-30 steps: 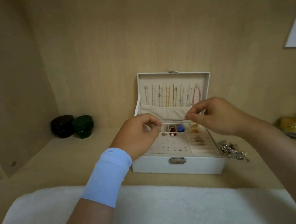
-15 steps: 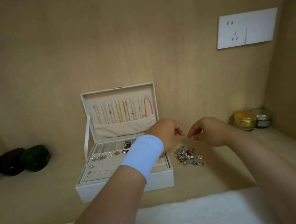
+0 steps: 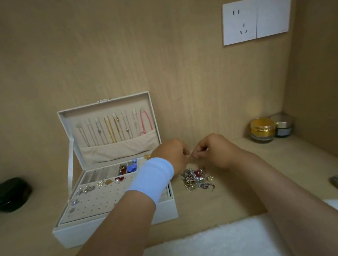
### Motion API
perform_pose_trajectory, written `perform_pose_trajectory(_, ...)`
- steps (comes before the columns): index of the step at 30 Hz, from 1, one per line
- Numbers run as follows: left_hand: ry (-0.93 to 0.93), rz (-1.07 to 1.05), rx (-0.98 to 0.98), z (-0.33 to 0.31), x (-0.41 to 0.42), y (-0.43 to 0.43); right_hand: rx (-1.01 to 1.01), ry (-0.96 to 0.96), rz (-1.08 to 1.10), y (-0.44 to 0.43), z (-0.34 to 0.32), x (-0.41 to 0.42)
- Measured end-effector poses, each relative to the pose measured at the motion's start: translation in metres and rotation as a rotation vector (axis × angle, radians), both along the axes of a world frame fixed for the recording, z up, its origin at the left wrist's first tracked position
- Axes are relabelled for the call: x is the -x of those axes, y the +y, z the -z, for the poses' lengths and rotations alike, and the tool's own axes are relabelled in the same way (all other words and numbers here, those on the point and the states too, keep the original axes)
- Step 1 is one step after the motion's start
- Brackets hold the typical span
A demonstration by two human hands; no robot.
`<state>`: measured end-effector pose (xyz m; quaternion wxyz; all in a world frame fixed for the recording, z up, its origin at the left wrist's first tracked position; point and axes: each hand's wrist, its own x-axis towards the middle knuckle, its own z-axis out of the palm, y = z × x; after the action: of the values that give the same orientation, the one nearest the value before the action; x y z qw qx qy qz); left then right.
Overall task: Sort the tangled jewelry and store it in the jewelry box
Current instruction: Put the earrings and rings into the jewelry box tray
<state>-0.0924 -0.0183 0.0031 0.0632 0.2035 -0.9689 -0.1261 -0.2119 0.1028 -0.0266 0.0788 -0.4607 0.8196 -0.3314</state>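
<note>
Hands meet above the tangle

Both hands work just right of the box (image 3: pixel 71 236), which stands with its lid up so every slot can be reached; chains (image 3: pixel 111 127) hang in the lid, and studs and beads sit in the tray. The pile (image 3: pixel 196 179) lies on the shelf just beside the box, near enough for a short carry.

The left hand (image 3: pixel 172 154), with a blue wristband (image 3: pixel 154 179), crosses over the box's right corner; the right hand (image 3: pixel 212 151) faces it. Both have their fingers curled, and the left fingertips (image 3: pixel 185 152) meet the right fingertips (image 3: pixel 197 152) above the far edge of the pile. They seem to pinch a tiny piece between them, too small to name. My reading is that two hands are used because one steadies the piece while the other teases it free.

Jars (image 3: pixel 262 129) stand in the right corner and dark cases (image 3: pixel 8 194) at the far left, both well apart from the work.

A second ago the hands were over the tray, in front of the lid pocket; half a second ago they were already right of the box, with a gap between the fingertips. Now that gap is closed and the hands sit lower, close over the pile; the box and pile lie as before.
</note>
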Motion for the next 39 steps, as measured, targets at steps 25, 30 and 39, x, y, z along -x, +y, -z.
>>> perform_pose_trajectory(25,0.266,0.006,-0.184,-0.016,-0.020,0.009,-0.263,0.041,-0.032,0.011,-0.007,0.007)
perform_pose_trajectory(30,0.284,0.043,-0.216,-0.017,-0.024,0.009,-0.282,0.093,-0.006,0.006,-0.005,0.007)
perform_pose_trajectory(39,0.332,0.048,-0.367,-0.012,-0.037,0.006,-0.281,0.136,-0.054,0.012,-0.031,0.001)
